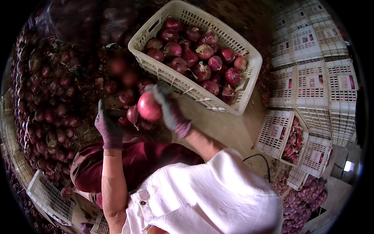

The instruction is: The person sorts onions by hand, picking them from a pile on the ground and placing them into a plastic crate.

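A large, shiny red onion (149, 106) is in my right hand (167, 106), which wears a purple and grey coated work glove and is blurred. The fingers curl over the onion's far right side. Left of it, my left hand (109, 128), gloved the same way, has its thumb raised apart from the fingers, with no onion visible in its grasp. Loose red onions (126, 97) lie just beyond and between the hands. Ahead to the right, a cream plastic crate (187, 84) with slotted walls holds many red onions (201, 71).
A large heap of red onions (55, 108) rises at the left. Stacked white crates (309, 79) stand at the right, above an onion-filled crate (293, 143). A dark cable (264, 159) crosses the floor; purple onion sacks (304, 201) and a white crate (51, 199) are nearer.
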The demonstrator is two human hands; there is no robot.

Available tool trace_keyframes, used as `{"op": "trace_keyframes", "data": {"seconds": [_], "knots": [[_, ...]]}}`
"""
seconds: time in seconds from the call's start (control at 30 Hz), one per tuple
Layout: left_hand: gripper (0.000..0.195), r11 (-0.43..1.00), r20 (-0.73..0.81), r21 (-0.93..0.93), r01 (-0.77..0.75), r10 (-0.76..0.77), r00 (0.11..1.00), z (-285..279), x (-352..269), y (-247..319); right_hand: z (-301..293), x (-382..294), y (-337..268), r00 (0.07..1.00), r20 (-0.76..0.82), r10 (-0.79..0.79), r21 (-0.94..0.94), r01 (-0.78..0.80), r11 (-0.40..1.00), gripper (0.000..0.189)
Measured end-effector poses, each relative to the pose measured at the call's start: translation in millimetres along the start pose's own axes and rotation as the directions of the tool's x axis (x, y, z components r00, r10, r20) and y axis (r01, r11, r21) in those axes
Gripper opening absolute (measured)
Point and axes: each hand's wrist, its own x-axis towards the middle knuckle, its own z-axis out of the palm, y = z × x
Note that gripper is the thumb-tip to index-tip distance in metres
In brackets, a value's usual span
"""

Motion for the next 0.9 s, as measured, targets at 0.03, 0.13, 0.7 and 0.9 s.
{"op": "trace_keyframes", "data": {"seconds": [0.03, 0.13, 0.7, 0.9], "knots": [[0.041, 1.000, 0.009, -0.010, -0.017, 0.017, 1.000, -1.2, 2.4, -2.2, -16.2, 13.4, -18.6, 0.998, -0.050, 0.048, 0.089, -0.044, 0.995, 0.040], [0.039, 0.999, 0.014, 0.036, -0.032, 0.031, 0.999, 0.8, 1.5, -1.6, -72.9, 72.5, -45.6, 0.951, -0.239, -0.196, -0.165, 0.159, 0.973, 0.042], [0.023, 0.980, 0.016, -0.046, -0.196, 0.197, 0.980, -17.5, 8.7, 3.2, -196.5, 278.8, 0.9, 0.957, -0.267, 0.114, -0.858, -0.290, 0.424, 0.083], [0.029, 0.682, 0.057, -0.731, -0.008, 0.072, 0.996, -102.7, 39.7, 41.4, -40.3, 91.4, -5.2, 0.842, -0.091, -0.531, -0.390, 0.461, 0.797, 0.049]]}}
